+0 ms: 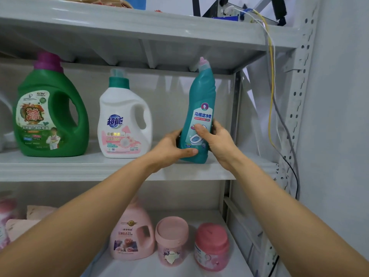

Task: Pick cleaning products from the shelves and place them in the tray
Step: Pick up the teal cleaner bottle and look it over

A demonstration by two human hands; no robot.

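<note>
Teal angled-neck bottle [199, 116], pink-tipped, tilts between left hand [171, 148] and right hand [217, 140].

Head view faces the shelves [123, 166] closely, angled slightly downward.

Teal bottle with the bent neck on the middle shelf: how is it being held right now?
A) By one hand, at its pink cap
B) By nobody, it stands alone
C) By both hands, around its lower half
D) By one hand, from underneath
C: the left hand and the right hand both wrap round the lower half of the teal bottle, thumbs across its front.
</note>
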